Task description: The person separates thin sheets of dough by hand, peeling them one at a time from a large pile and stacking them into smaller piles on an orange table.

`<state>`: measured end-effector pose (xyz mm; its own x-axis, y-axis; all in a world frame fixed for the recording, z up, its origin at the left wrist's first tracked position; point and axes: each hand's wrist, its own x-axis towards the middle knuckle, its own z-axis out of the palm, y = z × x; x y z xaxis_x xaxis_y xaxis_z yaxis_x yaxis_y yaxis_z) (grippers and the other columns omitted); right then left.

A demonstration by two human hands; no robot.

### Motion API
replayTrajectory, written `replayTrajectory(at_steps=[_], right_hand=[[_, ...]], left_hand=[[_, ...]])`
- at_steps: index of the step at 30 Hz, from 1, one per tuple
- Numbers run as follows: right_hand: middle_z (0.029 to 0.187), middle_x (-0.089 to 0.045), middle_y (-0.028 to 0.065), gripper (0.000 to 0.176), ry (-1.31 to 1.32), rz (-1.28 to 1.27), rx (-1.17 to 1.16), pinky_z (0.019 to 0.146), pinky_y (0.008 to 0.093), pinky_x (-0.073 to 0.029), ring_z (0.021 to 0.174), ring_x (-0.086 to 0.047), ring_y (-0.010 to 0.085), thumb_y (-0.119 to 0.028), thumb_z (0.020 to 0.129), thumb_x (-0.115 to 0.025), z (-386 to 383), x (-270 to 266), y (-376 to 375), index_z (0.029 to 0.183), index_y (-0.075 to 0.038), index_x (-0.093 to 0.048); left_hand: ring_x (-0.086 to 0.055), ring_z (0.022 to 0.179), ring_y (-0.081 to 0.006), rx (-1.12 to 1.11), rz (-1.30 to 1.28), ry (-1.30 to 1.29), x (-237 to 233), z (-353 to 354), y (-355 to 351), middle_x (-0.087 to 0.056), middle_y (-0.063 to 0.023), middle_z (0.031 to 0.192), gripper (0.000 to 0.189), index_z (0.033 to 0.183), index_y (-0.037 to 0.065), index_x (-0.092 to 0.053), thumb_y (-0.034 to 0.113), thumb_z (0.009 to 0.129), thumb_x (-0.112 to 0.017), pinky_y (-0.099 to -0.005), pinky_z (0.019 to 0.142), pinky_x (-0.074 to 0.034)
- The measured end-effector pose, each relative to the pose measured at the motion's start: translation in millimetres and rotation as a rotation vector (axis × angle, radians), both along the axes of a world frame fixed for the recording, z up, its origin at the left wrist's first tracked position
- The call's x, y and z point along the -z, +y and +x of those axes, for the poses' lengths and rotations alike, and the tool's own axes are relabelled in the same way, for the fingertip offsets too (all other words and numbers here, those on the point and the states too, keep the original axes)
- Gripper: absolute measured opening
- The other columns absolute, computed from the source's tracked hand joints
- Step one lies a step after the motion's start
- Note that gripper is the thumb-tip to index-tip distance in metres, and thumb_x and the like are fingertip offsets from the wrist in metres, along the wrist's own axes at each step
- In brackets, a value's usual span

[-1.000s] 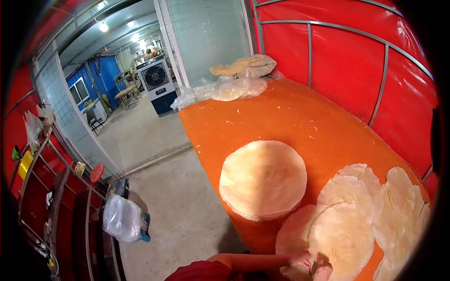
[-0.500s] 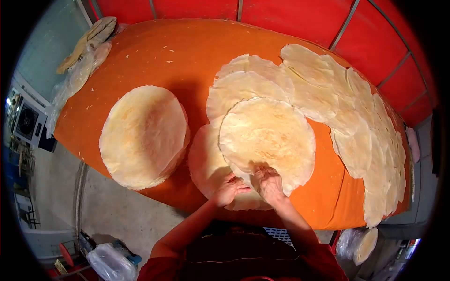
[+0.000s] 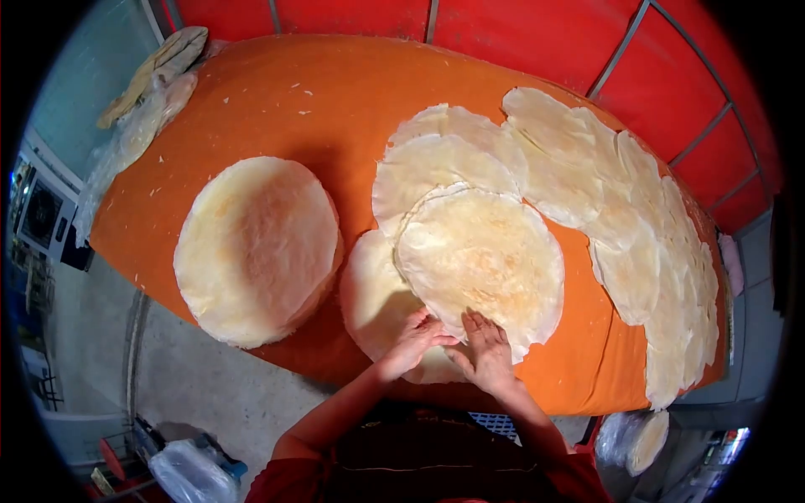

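Observation:
A round, thin flatbread sheet lies on top of others in front of me. At its near edge, my left hand is closed, with fingers and thumb pinching the rim. Beside it, my right hand lies open on the same sheet, fingers stretched out flat and thumb apart. Another flatbread shows under the left side of this sheet and below my hands. Further back, overlapping flatbreads stick out from beneath it.
On the left stands a tall stack of flatbreads. Many overlapping flatbreads cover the right side of the orange cloth. Plastic and fabric hang at the far left corner. A wrapped bundle sits below the right edge.
My right hand has uncurled from the sheet's near edge and now lies flat on it. My left hand has shifted slightly right along the rim. The view has tilted a little.

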<state>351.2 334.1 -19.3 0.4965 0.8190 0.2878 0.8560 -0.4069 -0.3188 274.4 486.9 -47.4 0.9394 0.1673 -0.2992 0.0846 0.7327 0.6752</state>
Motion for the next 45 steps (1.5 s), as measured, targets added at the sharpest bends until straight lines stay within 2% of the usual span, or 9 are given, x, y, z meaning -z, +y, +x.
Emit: replayTrajectory(at_steps=[5,10,14,20,25,36,39,43,45], right_hand=[[0.075,-0.061,0.0157,0.049,0.273,-0.026,0.163,0.059,0.0334,-0.049,0.065,-0.06,0.0246,-0.008,0.071,-0.06,37,-47,22,0.119,-0.007,-0.05],[0.057,-0.05,0.0202,0.015,-0.18,0.332,0.412,0.05,0.0394,-0.036,0.051,-0.043,0.0229,-0.007,0.079,-0.043,227,-136,-28,0.069,0.002,-0.051],[0.057,-0.05,0.0184,0.016,-0.572,0.238,0.327,0.048,0.0382,-0.04,0.047,-0.048,0.03,0.002,0.071,-0.049,186,-264,28,0.084,0.001,-0.058],[0.102,-0.06,0.0139,0.044,-0.446,-0.008,0.178,0.082,0.0327,-0.047,0.093,-0.058,0.0266,0.005,0.057,-0.053,180,-153,97,0.1,-0.004,-0.061],[0.096,-0.06,0.0135,0.028,-0.154,-0.137,-0.041,0.079,0.0326,-0.047,0.086,-0.059,0.0255,-0.008,0.071,-0.055,143,23,130,0.097,-0.001,-0.057],[0.117,-0.052,0.017,0.047,0.182,0.238,0.037,0.095,0.0365,-0.037,0.114,-0.045,0.0327,-0.013,0.075,-0.061,87,55,132,0.118,0.001,-0.048],[0.116,-0.053,0.0164,0.042,0.215,0.159,0.003,0.093,0.0354,-0.039,0.109,-0.048,0.0323,-0.014,0.077,-0.06,89,37,129,0.115,0.001,-0.05],[0.097,-0.062,0.0159,0.023,0.435,0.061,0.12,0.074,0.0309,-0.047,0.087,-0.059,0.0242,-0.002,0.076,-0.057,134,-6,136,0.099,0.004,-0.058],[0.087,-0.064,0.0174,0.017,0.332,-0.012,0.157,0.065,0.0288,-0.047,0.078,-0.059,0.0152,0.004,0.073,-0.058,174,-42,122,0.089,0.006,-0.062]], left_hand=[[-0.059,0.09,-0.0255,-0.073,0.22,-0.034,10,1,23,-0.055,-0.0153,0.102,0.025,0.107,-0.003,-0.045,0.002,0.084,-0.052,-0.0363,0.08,-0.051],[-0.058,0.092,-0.0261,-0.212,-0.024,0.079,14,9,71,-0.057,-0.015,0.097,0.023,0.102,0.0,-0.048,0.0,0.08,-0.056,-0.0381,0.087,-0.047],[-0.056,0.094,-0.0281,-0.298,-0.109,0.074,30,40,90,-0.057,-0.0155,0.095,0.021,0.098,0.0,-0.048,-0.001,0.079,-0.056,-0.0407,0.091,-0.043],[-0.058,0.079,-0.0242,-0.204,-0.161,0.236,32,62,107,-0.056,-0.0085,0.079,0.024,0.09,0.007,-0.048,-0.006,0.074,-0.059,-0.04,0.08,-0.049],[-0.059,0.076,-0.0275,-0.234,-0.015,0.125,38,66,111,-0.055,-0.0086,0.08,0.026,0.092,0.003,-0.047,-0.011,0.072,-0.054,-0.048,0.085,-0.048],[-0.052,0.102,-0.0273,-0.102,-0.124,-0.081,4,69,112,-0.052,-0.0132,0.105,0.059,0.125,0.002,-0.032,-0.015,0.07,-0.048,-0.0418,0.093,-0.041],[-0.052,0.104,-0.0247,-0.035,0.005,-0.141,24,74,115,-0.051,-0.0142,0.112,0.064,0.13,0.0,-0.027,-0.013,0.071,-0.049,-0.0353,0.091,-0.041],[-0.049,0.106,-0.0368,0.22,1.119,0.381,-39,36,123,-0.045,-0.0193,0.122,0.073,0.132,-0.004,-0.021,0.006,0.071,-0.06,-0.0401,0.091,-0.038],[-0.049,0.103,-0.0386,-0.07,1.543,0.257,-16,-1,114,-0.045,-0.0214,0.121,0.072,0.13,-0.004,-0.023,0.007,0.07,-0.061,-0.0411,0.091,-0.039]])
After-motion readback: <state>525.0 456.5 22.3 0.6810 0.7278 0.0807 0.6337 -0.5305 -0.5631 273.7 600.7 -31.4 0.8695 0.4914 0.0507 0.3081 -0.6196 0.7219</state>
